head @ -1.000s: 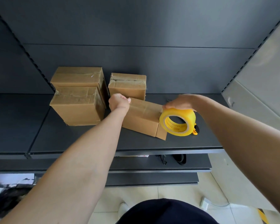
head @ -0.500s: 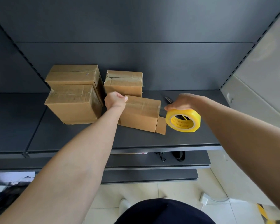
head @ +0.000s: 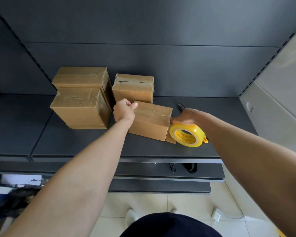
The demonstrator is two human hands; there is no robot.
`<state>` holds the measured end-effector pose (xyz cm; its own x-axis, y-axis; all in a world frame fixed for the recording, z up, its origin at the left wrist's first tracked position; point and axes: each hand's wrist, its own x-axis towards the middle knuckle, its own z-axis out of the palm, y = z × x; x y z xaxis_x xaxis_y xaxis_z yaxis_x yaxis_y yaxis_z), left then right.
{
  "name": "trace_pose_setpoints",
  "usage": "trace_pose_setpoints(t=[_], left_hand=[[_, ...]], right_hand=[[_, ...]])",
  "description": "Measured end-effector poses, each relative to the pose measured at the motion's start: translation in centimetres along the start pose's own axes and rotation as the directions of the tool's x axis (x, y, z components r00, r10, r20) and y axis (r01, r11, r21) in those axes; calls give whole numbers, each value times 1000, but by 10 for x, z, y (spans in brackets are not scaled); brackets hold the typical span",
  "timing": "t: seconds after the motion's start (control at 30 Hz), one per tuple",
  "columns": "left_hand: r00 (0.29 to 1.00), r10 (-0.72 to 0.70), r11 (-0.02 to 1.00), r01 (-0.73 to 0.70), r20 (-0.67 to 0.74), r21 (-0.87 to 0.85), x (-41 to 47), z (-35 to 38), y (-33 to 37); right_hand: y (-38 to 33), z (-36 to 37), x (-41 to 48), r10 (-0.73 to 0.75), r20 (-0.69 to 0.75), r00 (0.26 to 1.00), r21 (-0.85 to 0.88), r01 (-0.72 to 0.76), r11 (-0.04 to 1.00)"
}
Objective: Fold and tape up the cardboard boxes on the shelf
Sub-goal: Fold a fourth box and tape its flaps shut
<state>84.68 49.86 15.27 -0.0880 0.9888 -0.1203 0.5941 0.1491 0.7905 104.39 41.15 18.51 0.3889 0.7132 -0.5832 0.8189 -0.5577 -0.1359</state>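
At the bottom edge is the person's dark clothing (head: 169, 226), with a white shoe (head: 131, 218) on the pale tiled floor (head: 186, 202). Just beyond are two lower dark shelves (head: 161, 185).

Above them is the grey shelf (head: 75, 142) that carries the work. Both bare forearms reach over its front edge.

The right hand (head: 188, 116) is curled over the top of a yellow tape roll (head: 196, 131), gripping it from above. The roll stands on its edge on the shelf, just beside the right end of the box (head: 150, 124). A loose flap (head: 171, 140) sticks out at the box's lower right corner, partly behind the roll.

The box lies near the middle of the shelf, turned at a slant, with shiny clear tape across its top. The left hand (head: 124, 110) is closed at the box's left end. Its fingers are curled against that end and its thumb is laid on the top edge, pinching the box.

A slim dark thing (head: 180, 106) lies on the shelf behind the right hand; what it is cannot be told.

Further back and to the left stands a taped front box (head: 80, 108), touching a taller back box (head: 82, 76) behind it. A small box (head: 133, 88) stands right of that, behind the left hand. All three stand near the dark back panel (head: 161, 65).
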Motion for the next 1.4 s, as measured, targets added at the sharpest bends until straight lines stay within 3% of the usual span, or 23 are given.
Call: trace_pose_setpoints(t=[0.2,0.33,0.43,0.5,0.57,0.63,0.7,0.8,1.0,1.2,1.4], left_hand=[[1000,31,991,-30,-7,130,-10,4,0],[989,-41,992,24,140,122,-14,2,-1],[958,-116,978,65,262,196,-16,-1,3],[950,-151,955,69,272,289,-15,1,7],[990,-63,892,-2,129,451,-18,-1,14],[977,213,803,-167,-15,572,-26,1,22],[914,404,774,-367,44,516,-38,9,30],[879,426,777,-477,214,410,-56,21,32],[876,409,742,-483,256,465,-63,19,18],[887,416,736,-459,201,498,-73,20,12],[919,345,789,-395,193,470,-78,19,13]], right_hand=[[3,6,4,-28,-8,1000,7,28,1000],[4,9,5,-39,-5,999,29,39,999],[3,10,4,-49,5,999,38,49,998],[3,12,2,-54,10,999,61,53,997],[2,15,1,-60,4,998,103,60,993],[0,16,0,-76,13,997,148,73,986],[-3,16,-1,-93,31,995,201,84,976],[-4,18,-3,-139,97,985,287,106,952],[13,18,-4,-306,338,890,630,28,776],[20,21,-4,-376,339,862,678,53,733],[5,20,-13,-399,331,855,586,145,797]])
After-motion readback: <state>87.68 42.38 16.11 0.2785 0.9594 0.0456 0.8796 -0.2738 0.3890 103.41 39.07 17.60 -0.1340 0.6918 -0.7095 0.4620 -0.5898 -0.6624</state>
